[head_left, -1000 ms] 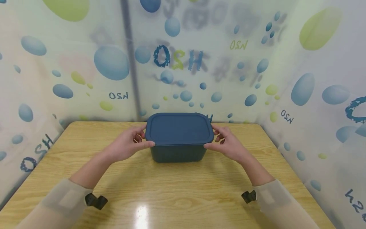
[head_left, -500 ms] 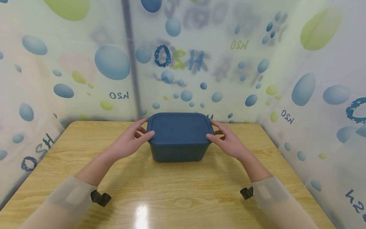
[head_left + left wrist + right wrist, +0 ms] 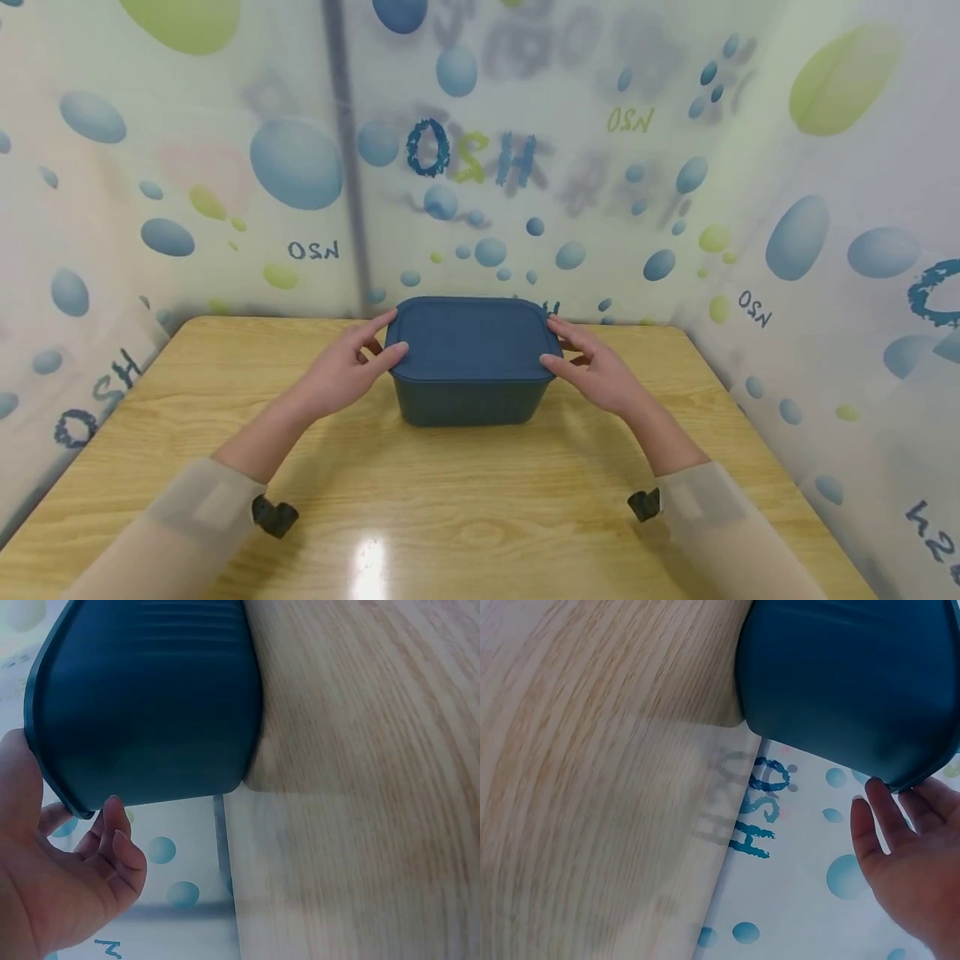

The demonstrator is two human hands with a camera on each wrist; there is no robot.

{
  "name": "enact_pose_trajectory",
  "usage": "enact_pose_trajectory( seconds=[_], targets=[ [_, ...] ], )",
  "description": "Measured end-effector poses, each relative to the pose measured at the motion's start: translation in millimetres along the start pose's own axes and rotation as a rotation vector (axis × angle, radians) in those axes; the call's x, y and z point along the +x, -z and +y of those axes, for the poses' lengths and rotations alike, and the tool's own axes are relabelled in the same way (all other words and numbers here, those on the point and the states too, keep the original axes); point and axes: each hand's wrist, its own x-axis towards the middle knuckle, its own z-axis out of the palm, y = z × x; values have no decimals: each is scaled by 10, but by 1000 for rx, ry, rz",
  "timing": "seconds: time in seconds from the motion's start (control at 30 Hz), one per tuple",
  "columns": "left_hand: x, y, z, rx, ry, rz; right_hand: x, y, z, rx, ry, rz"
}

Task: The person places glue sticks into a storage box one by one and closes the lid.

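Note:
A dark blue storage box [image 3: 472, 404] stands upright on the wooden table, covered by a flat blue lid [image 3: 474, 337] with rounded corners. My left hand [image 3: 341, 367] is at the lid's left end, thumb on its top near the front corner and forefinger at the far corner. At the right end my right hand [image 3: 600, 371] mirrors it, thumb and forefinger resting on the lid's edge. In the left wrist view, the other fingers [image 3: 120, 859] bend loosely below the rim. The right wrist view shows spread fingers [image 3: 866, 832] beside the box's lower rim corner.
The wooden table [image 3: 465, 517] reaches back to a wall curtain [image 3: 480, 208] printed with blue and green drops and letters. The box stands near the table's back edge. Small black wrist cameras [image 3: 274, 517] sit on both sleeves.
Both thumbs have moved up from the rim's front side onto the lid's top. The forefingers have shifted onto the lid's far corners. The box has stayed in place.

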Motion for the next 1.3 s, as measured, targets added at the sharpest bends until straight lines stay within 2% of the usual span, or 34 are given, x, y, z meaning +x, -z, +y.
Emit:
enact_pose_trajectory(
  seconds=[0.1, 0.27, 0.47, 0.6, 1.0, 1.3],
  targets=[
    [-6, -25, -12, 27, -1, 23, -3, 0, -3, 4, -10, -7],
    [-3, -59, -25, 4, 2, 43, -2, 0, -3, 39, -41, -12],
    [8, -72, -19, -20, 35, 38, -4, 10, 18, 65, -40, -9],
    [14, -80, -7, -26, 35, 33, -1, 19, 42, 67, -38, -8],
    [6, -94, -8, 29, 17, 50, 31, 61, -26, -87, -61, -5],
    [40, -42, -2, 105, 19, 36, 59, 35, -13, -132, -29, 19]
  ],
)
